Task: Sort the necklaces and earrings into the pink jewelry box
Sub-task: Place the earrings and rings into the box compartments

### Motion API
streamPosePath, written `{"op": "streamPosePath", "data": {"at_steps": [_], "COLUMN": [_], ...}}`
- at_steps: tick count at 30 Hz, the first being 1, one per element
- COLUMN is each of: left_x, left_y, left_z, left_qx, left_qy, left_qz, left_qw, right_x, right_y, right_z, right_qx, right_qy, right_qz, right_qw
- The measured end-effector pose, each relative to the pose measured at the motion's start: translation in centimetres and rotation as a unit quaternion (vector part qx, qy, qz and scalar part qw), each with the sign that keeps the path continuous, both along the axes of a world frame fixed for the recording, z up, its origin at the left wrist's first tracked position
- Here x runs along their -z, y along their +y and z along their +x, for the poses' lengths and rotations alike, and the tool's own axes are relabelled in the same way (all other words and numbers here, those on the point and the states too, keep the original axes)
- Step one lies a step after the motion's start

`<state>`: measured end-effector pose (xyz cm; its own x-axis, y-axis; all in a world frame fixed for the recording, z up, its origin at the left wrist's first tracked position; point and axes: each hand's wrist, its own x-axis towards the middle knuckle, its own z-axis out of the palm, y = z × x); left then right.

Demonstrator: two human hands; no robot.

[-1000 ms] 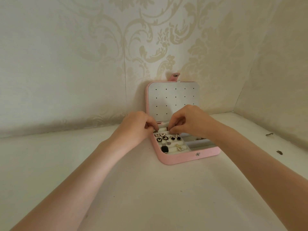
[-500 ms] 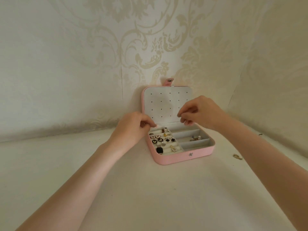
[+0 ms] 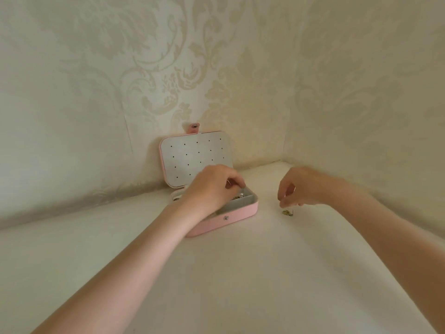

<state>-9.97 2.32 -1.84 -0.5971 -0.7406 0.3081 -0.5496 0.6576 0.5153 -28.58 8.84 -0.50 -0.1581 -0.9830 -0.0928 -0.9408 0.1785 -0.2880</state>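
Surface: white tabletop (image 3: 240, 273) in a wallpapered corner.
Box: pink jewelry box (image 3: 237, 213) at frame centre, lid open, some pieces already inside.
Left hand (image 3: 212, 186): over the compartments, fingers curled; grip unclear.
Right hand (image 3: 303, 186): fingertips pinching a small gold earring (image 3: 287, 212) on the table at centre right, still to be sorted.

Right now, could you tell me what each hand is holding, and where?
The right hand pinches a small gold earring by its top. The left hand reaches into the pink jewelry box; its hold is hidden.
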Motion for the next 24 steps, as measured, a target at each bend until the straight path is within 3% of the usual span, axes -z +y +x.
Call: {"op": "streamPosePath", "data": {"at_steps": [5, 10, 14, 16, 18, 22, 24], "left_x": [0.3, 1.0, 1.7, 1.9, 2.2, 2.7, 3.1], "left_y": [1.5, 2.4, 2.4, 2.4, 2.4, 3.1, 3.7], "left_z": [-2.4, -3.1, -3.4, -3.3, -3.2, -3.2, -3.3], "left_qx": [0.03, 0.041, 0.059, 0.057, 0.061, 0.074, 0.076], "left_qy": [-0.024, 0.024, 0.059, 0.071, 0.076, 0.067, 0.052], "left_qz": [0.0, 0.051, 0.124, 0.143, 0.135, 0.121, 0.125], "left_qw": [0.999, 0.998, 0.989, 0.985, 0.986, 0.988, 0.988], "right_x": [2.4, 0.8, 0.3, 0.4, 0.2, -0.1, 0.3], "right_y": [0.8, 1.7, 1.4, 1.2, 1.4, 2.2, 2.4], "right_z": [-1.2, -1.4, -1.0, -1.0, -1.1, 0.3, 1.1], "right_qx": [-0.001, -0.025, -0.038, -0.03, -0.038, -0.066, -0.083], "right_qy": [-0.02, -0.307, -0.349, -0.331, -0.246, -0.082, -0.036], "right_qz": [-0.045, -0.069, -0.062, -0.072, -0.057, 0.134, 0.139], "right_qw": [0.999, 0.949, 0.934, 0.94, 0.967, 0.985, 0.986]}}
